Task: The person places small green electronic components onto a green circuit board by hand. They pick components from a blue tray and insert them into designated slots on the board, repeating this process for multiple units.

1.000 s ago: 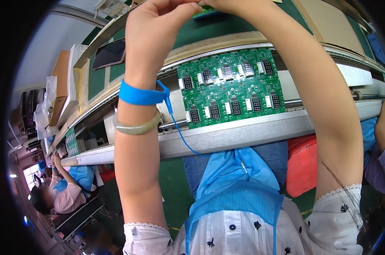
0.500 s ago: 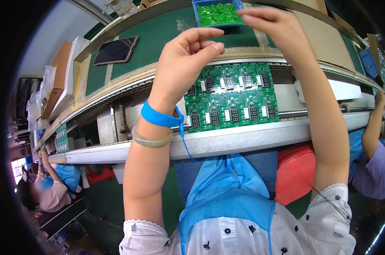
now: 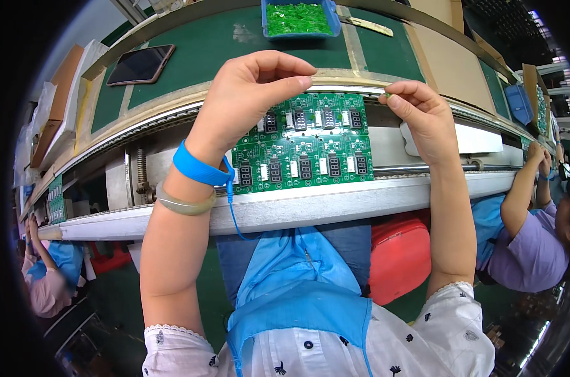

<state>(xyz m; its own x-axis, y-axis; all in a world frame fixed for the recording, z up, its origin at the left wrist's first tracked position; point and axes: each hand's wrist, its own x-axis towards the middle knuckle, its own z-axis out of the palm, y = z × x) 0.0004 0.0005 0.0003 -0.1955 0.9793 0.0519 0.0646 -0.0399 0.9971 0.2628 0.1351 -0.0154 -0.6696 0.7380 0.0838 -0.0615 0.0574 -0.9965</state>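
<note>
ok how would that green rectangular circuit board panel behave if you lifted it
The green rectangular circuit board panel would probably stay stiff: it lies flat, without visible sag. It looks thin, so it's likely light. Dark rectangular digit displays are mounted across its face, so knocks might damage them.

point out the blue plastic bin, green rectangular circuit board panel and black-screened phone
Blue plastic bin (image 3: 332, 20), head view: right wall
Green rectangular circuit board panel (image 3: 307, 141), head view: between display rows
Black-screened phone (image 3: 141, 65), head view: screen

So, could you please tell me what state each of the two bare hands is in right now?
Left hand: partly open, loosely curved, nothing visibly held.
Right hand: closed, pinching a tiny green piece, exact shape unclear.
</note>
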